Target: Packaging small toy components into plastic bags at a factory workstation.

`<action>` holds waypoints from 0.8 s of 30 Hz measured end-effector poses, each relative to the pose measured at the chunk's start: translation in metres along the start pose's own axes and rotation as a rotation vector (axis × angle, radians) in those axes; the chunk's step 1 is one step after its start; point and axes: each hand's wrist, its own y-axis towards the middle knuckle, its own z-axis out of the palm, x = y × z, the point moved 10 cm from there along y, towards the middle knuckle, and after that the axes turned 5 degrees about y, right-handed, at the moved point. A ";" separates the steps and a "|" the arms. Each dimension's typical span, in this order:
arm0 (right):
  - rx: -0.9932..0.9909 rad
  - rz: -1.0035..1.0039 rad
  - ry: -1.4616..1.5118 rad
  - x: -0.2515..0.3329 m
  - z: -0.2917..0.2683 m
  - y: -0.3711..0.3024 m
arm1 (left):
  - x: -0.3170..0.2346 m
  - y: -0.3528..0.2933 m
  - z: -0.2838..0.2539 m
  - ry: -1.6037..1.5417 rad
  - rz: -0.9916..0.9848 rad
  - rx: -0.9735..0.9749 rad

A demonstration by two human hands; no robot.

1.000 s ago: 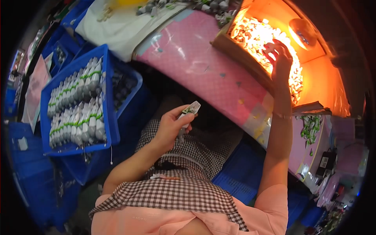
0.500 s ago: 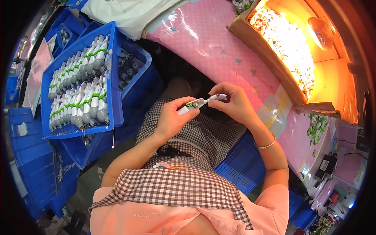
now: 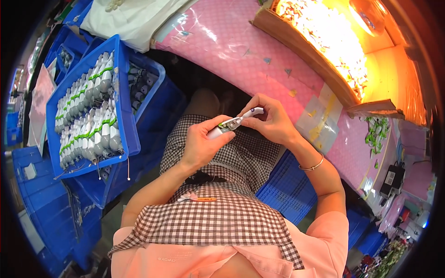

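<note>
Over my lap, my left hand [image 3: 200, 146] is closed around a small white plastic housing [image 3: 215, 134] with green trim and a narrow neck. Small metal-looking dots show on the side facing up. In a pinch between thumb and fingers, my right hand [image 3: 274, 124] has a curved white piece [image 3: 253, 112] with a dark purple dot. This piece lines up with the neck and appears to touch it; whether the two are fastened I cannot tell. My fingers cover part of both.
To the left, a tilted blue tray [image 3: 133, 99] with rows of grey-white, green-banded units rests on a blue bin [image 3: 160, 78]. Ahead lies a pink-covered table [image 3: 222, 46]. On it stands a cardboard box [image 3: 301, 55] of small parts under a bright lamp [image 3: 367, 17]; green pieces [image 3: 376, 132] lie nearby.
The whole view has shifted slightly. My right hand has brought the curved white piece a little closer against the housing's neck. Both hands keep their hold.
</note>
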 end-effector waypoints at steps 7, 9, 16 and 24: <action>-0.377 -0.183 -0.209 0.002 -0.016 -0.058 | -0.012 0.005 0.036 0.123 0.138 0.055; -0.372 -0.144 -0.144 0.019 -0.040 -0.078 | 0.010 0.002 0.051 -0.052 0.009 0.129; -1.541 0.115 -0.854 -0.008 -0.325 -0.338 | 0.035 0.021 -0.003 -0.341 -0.113 0.040; -1.228 0.369 -0.676 -0.021 -0.355 -0.277 | 0.036 -0.003 0.016 -0.601 -0.307 -0.059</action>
